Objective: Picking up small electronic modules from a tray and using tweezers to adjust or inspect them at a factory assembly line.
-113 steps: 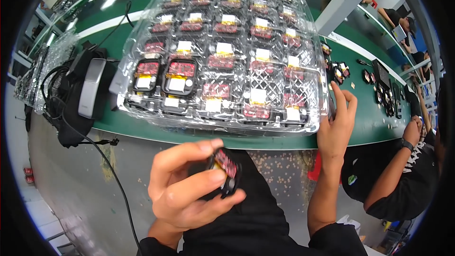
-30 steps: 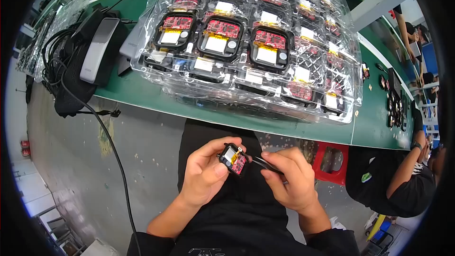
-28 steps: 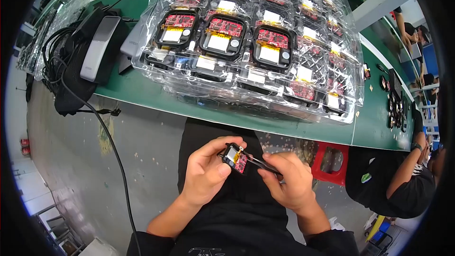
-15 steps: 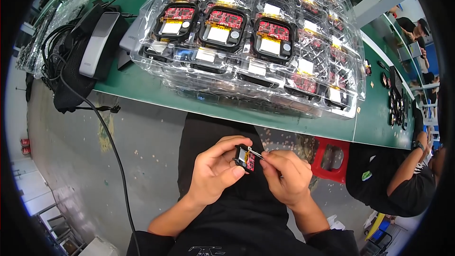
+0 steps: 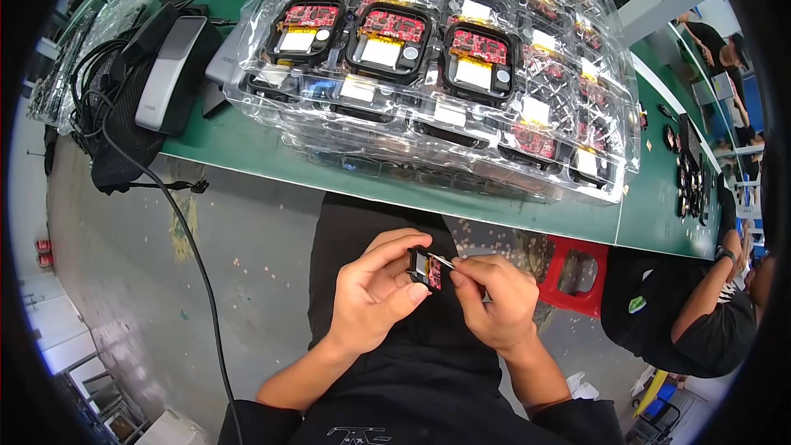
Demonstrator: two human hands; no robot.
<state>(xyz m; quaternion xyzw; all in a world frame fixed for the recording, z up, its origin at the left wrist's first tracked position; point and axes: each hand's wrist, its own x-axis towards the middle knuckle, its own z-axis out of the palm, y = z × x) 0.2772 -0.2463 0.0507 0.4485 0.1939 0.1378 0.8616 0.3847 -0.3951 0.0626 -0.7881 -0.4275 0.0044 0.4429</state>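
Over my lap, my left hand [image 5: 375, 290] grips a small black device housing [image 5: 414, 268] by its edges, between thumb and fingers. A red circuit board [image 5: 433, 273] shows inside the housing, which is tilted. My right hand [image 5: 499, 297] pinches a thin silver pointed tool [image 5: 442, 260], whose exact kind is too small to tell. Its tip reaches the upper part of the housing; whether it touches a part inside cannot be made out.
Stacked clear plastic trays [image 5: 606, 189] of similar housings stand on the green table [image 5: 247, 173]. At left are a grey device [image 5: 171, 74] and a black cable [image 5: 194, 235] hanging down. A red stool [image 5: 574, 306] and a seated person [image 5: 659, 313] are at right.
Both hands have shifted very slightly left with the housing and tool. The housing has turned a little, so its face shows more edge-on. The tool stays at its upper part.
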